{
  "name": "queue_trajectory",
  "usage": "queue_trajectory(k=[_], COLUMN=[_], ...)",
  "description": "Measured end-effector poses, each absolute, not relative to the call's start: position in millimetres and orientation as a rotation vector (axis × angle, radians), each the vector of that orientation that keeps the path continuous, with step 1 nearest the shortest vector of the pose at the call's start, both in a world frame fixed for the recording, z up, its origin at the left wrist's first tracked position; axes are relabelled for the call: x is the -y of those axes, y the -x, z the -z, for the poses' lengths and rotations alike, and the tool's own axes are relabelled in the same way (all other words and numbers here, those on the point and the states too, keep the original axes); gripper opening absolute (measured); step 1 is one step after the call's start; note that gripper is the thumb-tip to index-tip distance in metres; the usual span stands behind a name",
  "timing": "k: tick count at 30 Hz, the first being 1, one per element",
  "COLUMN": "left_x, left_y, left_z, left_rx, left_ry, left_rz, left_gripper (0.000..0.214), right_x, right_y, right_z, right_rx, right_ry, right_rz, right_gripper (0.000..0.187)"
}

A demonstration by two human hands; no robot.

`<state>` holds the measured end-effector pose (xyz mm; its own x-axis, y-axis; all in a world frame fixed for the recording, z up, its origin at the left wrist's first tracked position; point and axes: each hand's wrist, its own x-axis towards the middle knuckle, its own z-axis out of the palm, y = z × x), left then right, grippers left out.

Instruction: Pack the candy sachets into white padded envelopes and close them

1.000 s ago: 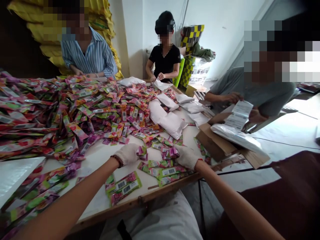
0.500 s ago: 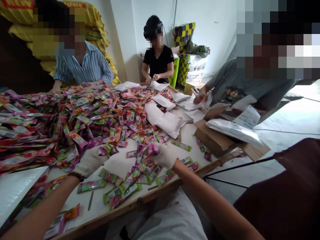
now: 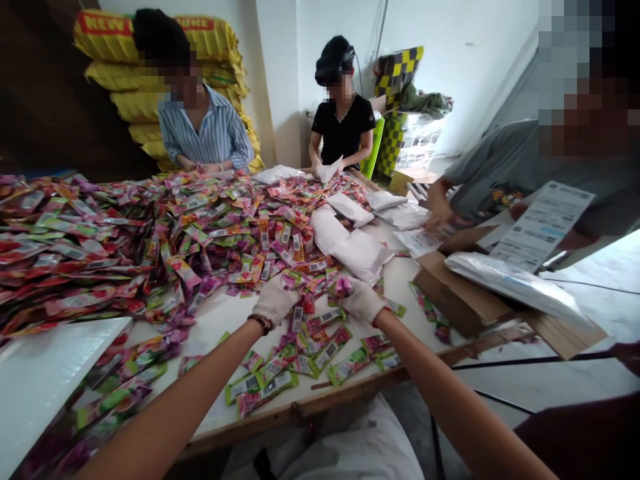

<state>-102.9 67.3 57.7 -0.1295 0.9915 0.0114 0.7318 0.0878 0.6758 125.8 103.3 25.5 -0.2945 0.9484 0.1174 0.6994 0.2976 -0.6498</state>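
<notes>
My left hand, in a pale work glove, is closed at the fingertips on a pink and green snack packet. My right hand, gloved the same way, grips a purple snack packet between thumb and fingers. Between and below the hands, loose green and pink packets with barcodes lie scattered on the white tabletop. A large heap of similar packets covers the table's left and far side. Just beyond my right hand lie stuffed white pouches.
An open cardboard box with a white plastic parcel on it stands at right. A white panel is at the left front. Two people work across the table. Another person at right handles printed label sheets.
My left hand has moved right and forward, closer to my right hand, still with a packet. The view has swung left. The person at right has raised a label sheet.
</notes>
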Motion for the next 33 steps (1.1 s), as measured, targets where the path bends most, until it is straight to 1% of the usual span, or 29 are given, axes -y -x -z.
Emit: queue_trajectory(k=[3, 5, 8, 11, 14, 16, 18, 20, 22, 24, 25, 27, 30, 32, 33], left_x=[-54, -44, -35, -33, -30, -28, -28, -33, -40, -47, -49, -47, -33, -21, -16], left_y=[116, 118, 108, 99, 110, 128, 146, 156, 155, 147, 142, 137, 144, 157, 164], left_z=[-50, -43, -33, -25, -25, -31, -39, -46, -49, -45, -41, -32, -19, -17, -18], left_rx=[-1.993, -2.101, -2.230, -2.200, -2.098, -2.011, -1.914, -1.818, -1.726, -1.633, -1.597, -1.568, -1.643, -1.728, -1.784], left_ry=[-1.812, -1.845, -1.857, -1.934, -1.909, -1.855, -1.883, -2.025, -2.237, -2.438, -2.506, -2.568, -2.589, -2.569, -2.538], left_rz=[-0.592, -0.454, -0.261, -0.135, -0.227, -0.383, -0.525, -0.596, -0.574, -0.430, -0.332, -0.173, -0.130, -0.122, -0.110], left_gripper=[0.029, 0.035, 0.045, 0.037, 0.031, 0.034, 0.039, 0.037, 0.029, 0.027, 0.028, 0.026, 0.021, 0.020, 0.018], right_x=[-103, -99, -85, -65, -51, -50, -55, -64, -73, -75, -73, -64, -51, -48, -49], right_y=[-125, -126, -118, -109, -114, -123, -131, -131, -120, -101, -90, -71, -54, -52, -54], right_z=[-29, -32, -33, -25, -13, -8, -8, -14, -22, -27, -27, -22, -10, -7, -8], right_rx=[2.158, 2.227, 2.510, 2.756, 2.743, 2.618, 2.335, 1.964, 1.675, 1.606, 1.657, 1.849, 2.112, 2.249, 2.324], right_ry=[1.506, 1.503, 1.367, 1.152, 1.137, 1.199, 1.313, 1.469, 1.624, 1.681, 1.677, 1.655, 1.771, 1.841, 1.831], right_rz=[-0.671, -0.677, -0.602, -0.397, -0.352, -0.477, -0.672, -0.888, -1.083, -1.185, -1.157, -0.981, -0.634, -0.519, -0.494], right_gripper=[0.032, 0.028, 0.022, 0.026, 0.031, 0.032, 0.026, 0.018, 0.012, 0.013, 0.014, 0.021, 0.040, 0.050, 0.052])
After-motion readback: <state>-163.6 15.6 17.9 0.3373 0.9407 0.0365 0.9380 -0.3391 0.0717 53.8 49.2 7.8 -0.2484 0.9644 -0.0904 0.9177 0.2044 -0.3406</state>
